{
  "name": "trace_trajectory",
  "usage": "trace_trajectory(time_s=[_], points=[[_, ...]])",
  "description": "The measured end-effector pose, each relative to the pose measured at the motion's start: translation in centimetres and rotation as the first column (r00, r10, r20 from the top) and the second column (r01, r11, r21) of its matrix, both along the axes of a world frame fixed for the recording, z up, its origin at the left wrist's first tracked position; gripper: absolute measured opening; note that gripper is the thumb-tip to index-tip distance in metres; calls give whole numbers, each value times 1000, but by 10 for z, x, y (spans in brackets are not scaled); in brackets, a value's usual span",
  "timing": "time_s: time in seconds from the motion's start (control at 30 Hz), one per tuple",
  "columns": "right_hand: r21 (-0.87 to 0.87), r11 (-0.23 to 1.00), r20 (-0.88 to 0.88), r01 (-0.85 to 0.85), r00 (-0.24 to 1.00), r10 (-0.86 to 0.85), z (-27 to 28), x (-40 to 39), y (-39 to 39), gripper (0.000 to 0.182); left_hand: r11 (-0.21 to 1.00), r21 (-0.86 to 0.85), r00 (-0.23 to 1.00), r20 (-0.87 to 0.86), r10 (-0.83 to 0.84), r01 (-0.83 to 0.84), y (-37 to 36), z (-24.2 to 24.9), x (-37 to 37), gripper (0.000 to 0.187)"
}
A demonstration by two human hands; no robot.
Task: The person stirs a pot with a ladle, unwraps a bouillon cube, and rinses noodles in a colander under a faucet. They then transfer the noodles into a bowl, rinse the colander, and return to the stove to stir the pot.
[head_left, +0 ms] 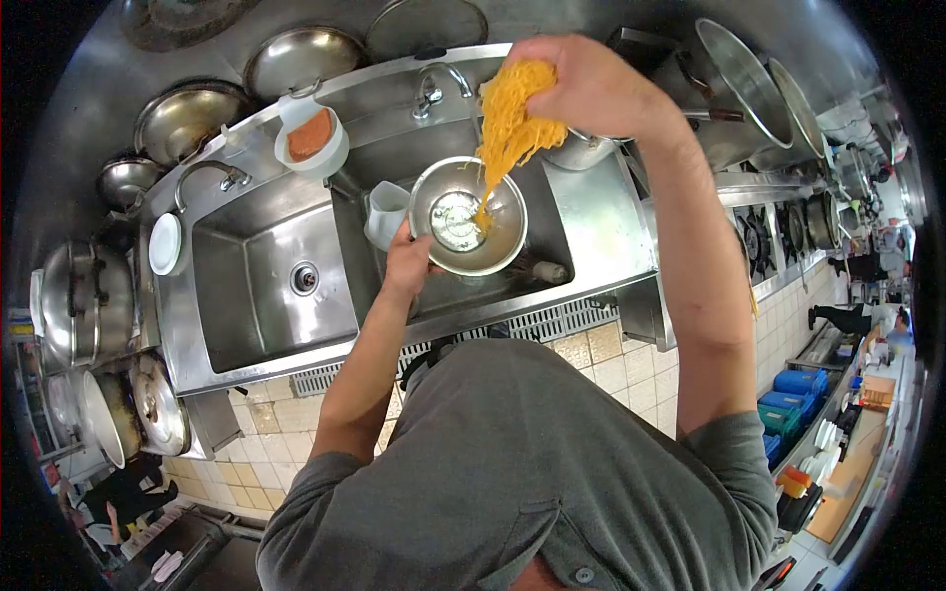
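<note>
Steel sink worktop [616, 222]. White dish [166, 244] far left of left fingers [421, 246], white tub [317, 160] nearer, beyond them. Metal vessel [581, 155], partly hidden, near right fingers [537, 49].

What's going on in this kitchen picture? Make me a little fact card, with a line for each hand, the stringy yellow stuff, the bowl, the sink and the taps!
right hand: holding up a clump of yellow strands
left hand: holding the metal bowl at its edge
yellow strands: hanging down, lowest ends reaching into the bowl
metal bowl: in or just above the right basin, can't tell which
beside the bowl: a white container
sink: two basins, side by side
taps: two, metal
</note>
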State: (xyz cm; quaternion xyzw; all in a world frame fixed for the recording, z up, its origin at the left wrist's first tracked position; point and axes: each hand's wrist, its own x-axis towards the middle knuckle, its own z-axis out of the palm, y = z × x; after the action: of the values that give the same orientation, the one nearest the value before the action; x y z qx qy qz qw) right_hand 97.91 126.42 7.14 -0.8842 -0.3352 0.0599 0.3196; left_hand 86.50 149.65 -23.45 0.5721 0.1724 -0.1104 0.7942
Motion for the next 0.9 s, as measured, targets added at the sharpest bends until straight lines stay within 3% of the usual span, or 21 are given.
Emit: trace_trajectory(time_s=[0.1, 0.23, 0.3, 0.4, 0.47, 0.53, 0.67, 0.77, 0.83, 0.9], points=[[-153, 987, 177, -42, 982, 69, -56, 11, 6, 27, 998, -52, 1000, 10, -22, 22, 3, 2, 2, 53], [-374, 927, -21, 14, 1000, -23, -179, 6, 25, 31, 997, -69, 1000, 16, -16, 17, -9, 39, -4, 49], [-334, 943, -49, -2, 999, -15, -213, -5, 28, 33, 991, -136, 999, 32, -4, 8, -13, 40, -6, 52], [-315, 948, -112, -39, 994, 3, -223, -3, 19, 41, 994, -107, 999, -44, 21, -26, -16, 44, -11, 55], [-336, 940, -149, -58, 989, 8, -222, -2, 16, 48, 998, -57, 999, 33, 34, -32, -19, 49, -15, 57], [-397, 892, -131, 214, 949, -286, -226, -2, 11, 67, 999, -23, 997, 67, 31, -30, -24, 46, -16, 55], [-312, 910, -78, 273, 947, -311, -252, -29, 21, 75, 998, -44, 995, 93, 43, -39, -37, 56, -11, 58], [-460, 841, 3, 285, 948, -320, -260, -49, 34, 78, 997, -8, 980, 184, 76, -76, -41, 59, -9, 66], [-436, 816, -215, 381, 836, -505, -272, -62, 42, 82, 998, -1, 982, 178, 63, -63, -45, 53, -9, 69], [-438, 843, -206, 311, 878, -431, -285, -65, 44, 82, 999, 6, 983, 177, 44, -45, -50, 52, -8, 72]])
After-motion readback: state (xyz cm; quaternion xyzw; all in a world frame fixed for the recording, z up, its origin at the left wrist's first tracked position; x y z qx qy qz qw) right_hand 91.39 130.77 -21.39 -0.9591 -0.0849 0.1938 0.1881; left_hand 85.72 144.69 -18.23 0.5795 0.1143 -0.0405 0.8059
